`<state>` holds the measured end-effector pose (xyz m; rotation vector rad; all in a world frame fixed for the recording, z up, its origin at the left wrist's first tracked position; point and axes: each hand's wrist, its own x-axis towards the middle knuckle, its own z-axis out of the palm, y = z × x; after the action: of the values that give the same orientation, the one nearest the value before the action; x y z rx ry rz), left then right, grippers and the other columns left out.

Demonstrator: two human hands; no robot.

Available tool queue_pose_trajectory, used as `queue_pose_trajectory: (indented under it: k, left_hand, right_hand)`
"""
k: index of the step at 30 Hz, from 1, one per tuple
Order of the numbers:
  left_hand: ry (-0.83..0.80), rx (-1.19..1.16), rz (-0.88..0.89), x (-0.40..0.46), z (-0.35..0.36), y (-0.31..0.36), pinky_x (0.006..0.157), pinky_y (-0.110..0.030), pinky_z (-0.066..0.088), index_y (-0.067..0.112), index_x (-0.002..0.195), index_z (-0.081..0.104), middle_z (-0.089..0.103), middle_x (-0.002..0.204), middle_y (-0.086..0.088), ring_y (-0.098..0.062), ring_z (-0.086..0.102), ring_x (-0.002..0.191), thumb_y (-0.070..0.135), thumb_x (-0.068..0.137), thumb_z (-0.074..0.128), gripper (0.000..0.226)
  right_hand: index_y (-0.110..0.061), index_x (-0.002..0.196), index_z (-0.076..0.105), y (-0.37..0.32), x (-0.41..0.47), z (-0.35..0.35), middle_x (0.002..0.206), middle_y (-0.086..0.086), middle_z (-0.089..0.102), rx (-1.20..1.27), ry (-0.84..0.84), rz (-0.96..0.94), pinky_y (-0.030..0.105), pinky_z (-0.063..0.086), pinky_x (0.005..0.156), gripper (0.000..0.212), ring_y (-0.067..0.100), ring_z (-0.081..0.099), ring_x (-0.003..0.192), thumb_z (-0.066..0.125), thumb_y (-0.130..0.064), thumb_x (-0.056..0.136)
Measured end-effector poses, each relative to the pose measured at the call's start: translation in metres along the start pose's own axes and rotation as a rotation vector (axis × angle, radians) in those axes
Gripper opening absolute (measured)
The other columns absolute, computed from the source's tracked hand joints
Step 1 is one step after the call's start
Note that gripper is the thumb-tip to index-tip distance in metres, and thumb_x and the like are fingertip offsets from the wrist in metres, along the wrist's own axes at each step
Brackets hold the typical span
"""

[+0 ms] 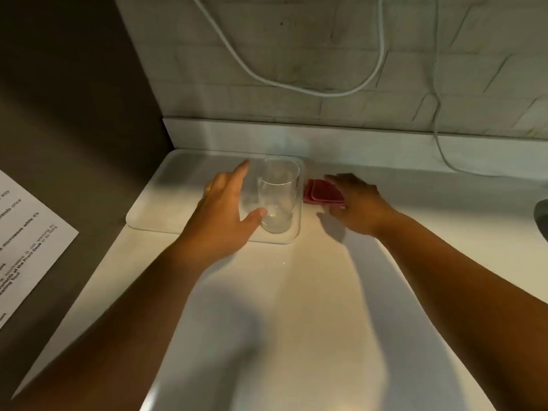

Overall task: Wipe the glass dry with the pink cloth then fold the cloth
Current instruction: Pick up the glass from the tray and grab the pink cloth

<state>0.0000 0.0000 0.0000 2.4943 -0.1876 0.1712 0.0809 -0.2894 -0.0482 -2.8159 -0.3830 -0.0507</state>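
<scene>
A clear drinking glass [278,194] stands upright at the right end of a white tray [178,188] on the counter. My left hand [225,212] is spread around the glass's left side, thumb at its base and fingers behind it, not closed on it. A folded pink cloth [321,192] lies flat on the counter just right of the tray. My right hand [354,203] rests over the cloth's right part with fingers stretched out, hiding that part.
The white counter [296,307] runs toward me and ends at a low backsplash and tiled wall. White cables [296,84] hang on the wall. A dark appliance side with a printed sheet [26,232] stands at left. A dark object [541,218] pokes in at right.
</scene>
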Motion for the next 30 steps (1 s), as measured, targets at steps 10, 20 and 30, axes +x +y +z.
queue_pose_trajectory:
  k: [10, 20, 30]
  left_hand:
    - [-0.013, -0.337, -0.146, 0.009, 0.064, -0.019, 0.1, -0.024, 0.042, 0.035, 0.16, 0.029, 0.045, 0.157, 0.005, -0.018, 0.048, 0.139, 0.044, 0.081, 0.086, 0.098]
    - [0.011, -0.594, -0.255, 0.025, 0.076, -0.018, 0.097, -0.05, 0.06, 0.057, 0.131, 0.049, 0.064, 0.13, 0.02, -0.017, 0.065, 0.12, 0.061, 0.058, 0.09, 0.084]
    - [0.088, -0.717, -0.219, 0.01, 0.06, -0.016, 0.104, -0.048, 0.057, 0.055, 0.127, 0.054, 0.068, 0.123, 0.025, -0.015, 0.065, 0.122, 0.056, 0.059, 0.092, 0.078]
  right_hand:
    - [-0.025, 0.147, 0.045, 0.008, -0.003, 0.025, 0.151, 0.009, 0.044, -0.207, -0.021, 0.042, 0.051, 0.03, 0.112, 0.059, 0.035, 0.038, 0.138, 0.051, -0.049, 0.094]
    - [-0.018, 0.111, 0.064, -0.01, -0.005, 0.027, 0.108, 0.009, 0.064, -0.314, 0.127, 0.036, 0.042, 0.048, 0.082, 0.035, 0.033, 0.061, 0.095, 0.053, -0.038, 0.086]
    - [-0.031, 0.11, 0.046, -0.005, 0.027, 0.006, 0.099, 0.001, 0.047, -0.262, -0.174, 0.118, 0.04, 0.043, 0.081, 0.042, 0.025, 0.049, 0.092, 0.058, -0.047, 0.073]
